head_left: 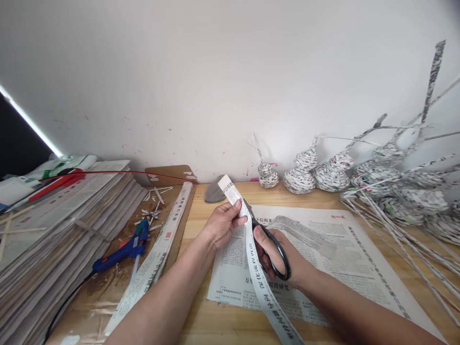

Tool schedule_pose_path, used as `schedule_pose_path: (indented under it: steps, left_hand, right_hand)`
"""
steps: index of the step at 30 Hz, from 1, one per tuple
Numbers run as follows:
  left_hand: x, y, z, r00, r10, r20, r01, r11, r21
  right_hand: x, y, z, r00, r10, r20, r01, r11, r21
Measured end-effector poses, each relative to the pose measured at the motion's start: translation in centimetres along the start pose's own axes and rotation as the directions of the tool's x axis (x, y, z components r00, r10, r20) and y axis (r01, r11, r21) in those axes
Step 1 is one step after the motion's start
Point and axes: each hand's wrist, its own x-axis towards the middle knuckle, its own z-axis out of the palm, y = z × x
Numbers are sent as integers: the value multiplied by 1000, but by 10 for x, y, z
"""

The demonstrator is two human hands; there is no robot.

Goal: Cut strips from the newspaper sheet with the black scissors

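My left hand (223, 224) pinches a long strip of newspaper (259, 278) near its upper end, thumb on top. The strip hangs down toward the front edge of the view. In my right hand (280, 254) is a pair of black-handled scissors (283, 263), my fingers through the loops. Their blades lie close along the strip's right side, mostly hidden behind it and my fingers. A second piece of newspaper (305, 234) curls away to the right behind the scissors. Beneath both hands a newspaper sheet (345, 258) lies flat on the wooden table.
Several woven paper gourds (301, 179) stand along the wall, with loose paper rods (398, 244) at the right. To the left are a blue glue gun (124, 251) on stained cardboard (95, 306), folded newspaper strips (168, 235) and a tall newspaper stack (72, 249). A grey stone-like piece (214, 190) lies behind my hands.
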Motion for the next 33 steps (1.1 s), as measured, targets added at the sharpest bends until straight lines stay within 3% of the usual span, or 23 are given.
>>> schedule_pose_path:
  steps: [10,22,33]
  left_hand:
    - [-5,-2,6,999,-32,29,31,999,28]
    - [0,0,-2,1000,-10,-7,10,1000,-22]
    - [-2,-5,3,994,-91,54,92,996,-9]
  right_hand:
    - [2,-2,-4,995,-52,84,50,998,28]
    - [1,-4,1,1000,0,-14,0,1000,-5]
    - [4,0,-6,997,-45,64,43,999,33]
